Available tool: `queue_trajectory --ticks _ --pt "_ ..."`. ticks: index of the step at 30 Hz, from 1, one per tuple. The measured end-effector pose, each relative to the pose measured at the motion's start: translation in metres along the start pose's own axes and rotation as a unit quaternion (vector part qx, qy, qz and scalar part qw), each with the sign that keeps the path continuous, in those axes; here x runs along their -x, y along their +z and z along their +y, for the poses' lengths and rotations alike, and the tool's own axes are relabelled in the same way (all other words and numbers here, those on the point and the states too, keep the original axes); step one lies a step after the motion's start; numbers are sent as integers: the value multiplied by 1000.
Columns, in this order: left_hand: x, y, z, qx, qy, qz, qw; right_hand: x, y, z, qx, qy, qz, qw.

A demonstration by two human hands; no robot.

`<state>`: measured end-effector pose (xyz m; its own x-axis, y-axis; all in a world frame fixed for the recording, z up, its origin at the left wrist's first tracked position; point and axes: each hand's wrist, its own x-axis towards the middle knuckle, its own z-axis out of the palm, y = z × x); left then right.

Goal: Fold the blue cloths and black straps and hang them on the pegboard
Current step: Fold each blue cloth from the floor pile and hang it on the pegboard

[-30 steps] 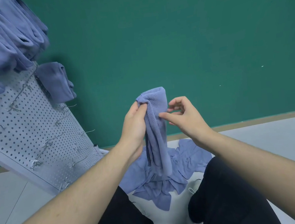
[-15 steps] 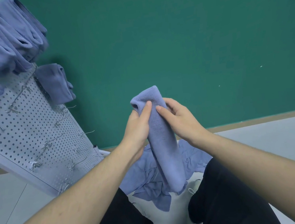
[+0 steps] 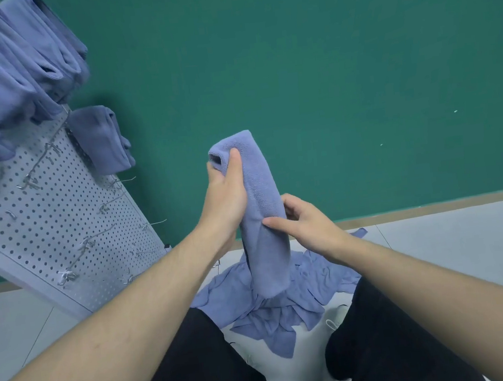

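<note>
Since half a second ago my right hand has slid down the folded blue cloth, from just under the top fold to about the middle, while my left hand has kept its place near the top. My left thumb lies across the front of the cloth close to the rounded top fold, and the other fingers wrap behind it, so that hand grips it firmly. My right thumb presses on the front of the cloth at mid-length with the fingers curled round its far edge, a light pinch. The cloth hangs upright between my hands as a long narrow roll, its lower end dangling above the pile of loose blue cloths.

That pile lies crumpled on the pale grey floor between my knees, in black trousers. To my left leans the white pegboard with bare metal hooks, and hung blue cloths fill its upper part, one more a little lower. Behind everything stands a plain green wall with a tan skirting strip along the floor.
</note>
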<state>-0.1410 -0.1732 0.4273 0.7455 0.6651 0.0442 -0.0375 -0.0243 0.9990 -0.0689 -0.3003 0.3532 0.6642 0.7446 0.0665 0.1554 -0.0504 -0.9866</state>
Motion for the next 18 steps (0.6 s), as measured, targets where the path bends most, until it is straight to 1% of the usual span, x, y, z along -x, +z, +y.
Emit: queue_trajectory --ticks 2,4,6,8,10,12,15,18 --pt "-8 -7 -2 -14 12 24 1000 -2 -1 -2 -24 10 -15 1000" --pt "-15 -14 -5 3 16 56 998 -6 1 -2 -27 21 -29 999" --pt "-20 -20 -8 6 16 83 996 -13 6 -1 29 10 -20 999" --pt "-25 -26 -13 21 1 106 994 -19 14 0 83 -1 7 996" --pt "-29 -34 -18 52 -27 133 989 -24 20 -3 88 9 20 996" --pt "-31 -44 -23 80 -52 154 983 -32 20 -7 106 42 1 993" --pt "-31 -64 -34 149 -89 163 971 -43 18 -15 135 78 -59 986" --pt "-28 -89 -44 217 -133 150 955 -57 15 -26 133 72 -91 984"
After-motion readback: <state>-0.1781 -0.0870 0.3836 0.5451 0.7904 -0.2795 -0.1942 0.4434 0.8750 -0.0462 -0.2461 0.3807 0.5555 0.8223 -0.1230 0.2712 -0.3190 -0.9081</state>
